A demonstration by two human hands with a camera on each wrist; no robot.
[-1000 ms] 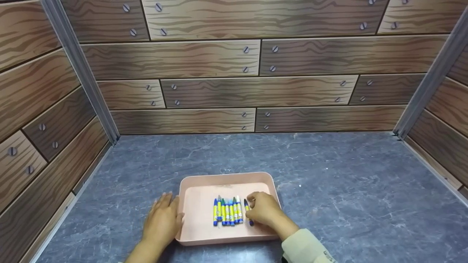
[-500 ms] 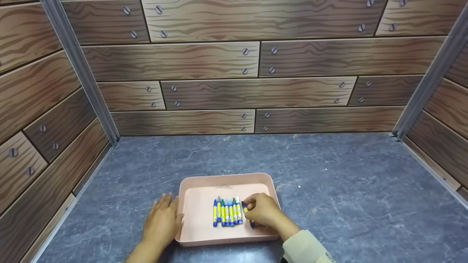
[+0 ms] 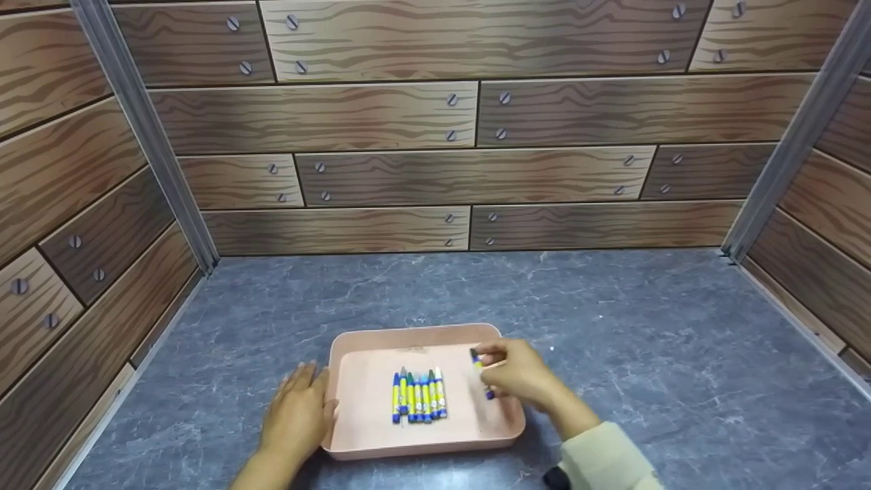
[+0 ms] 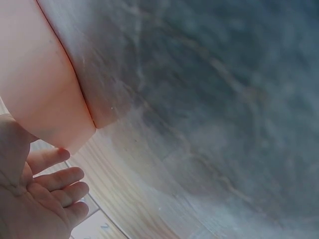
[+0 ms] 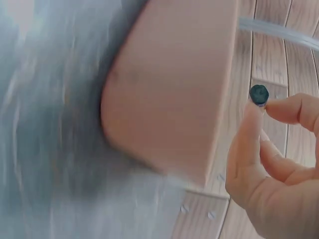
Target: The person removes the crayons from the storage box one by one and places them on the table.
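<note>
My right hand (image 3: pixel 518 372) pinches a dark-tipped crayon (image 3: pixel 478 363) with a yellow and blue wrapper, held over the right part of a pink tray (image 3: pixel 360 429). The right wrist view shows the crayon's dark round end (image 5: pixel 259 93) between thumb and finger, above the tray's rim. A row of several crayons (image 3: pixel 418 397) lies side by side in the tray, with green, blue, grey and white tips. At the tray's left side rests my left hand (image 3: pixel 294 415), its fingers fairly straight and the thumb against the rim. In the left wrist view the left fingers (image 4: pixel 55 179) hold nothing.
The tray stands on a blue-grey marbled tabletop (image 3: pixel 646 354) near its front. Wood-patterned panels (image 3: pixel 381 177) close off the back and both sides, with grey metal posts (image 3: pixel 153 143) at the corners. Small white specks lie on the tabletop right of the tray.
My right hand has picked the dark crayon up from beside the row and moved it up and to the right. The left hand stays at the tray's left side.
</note>
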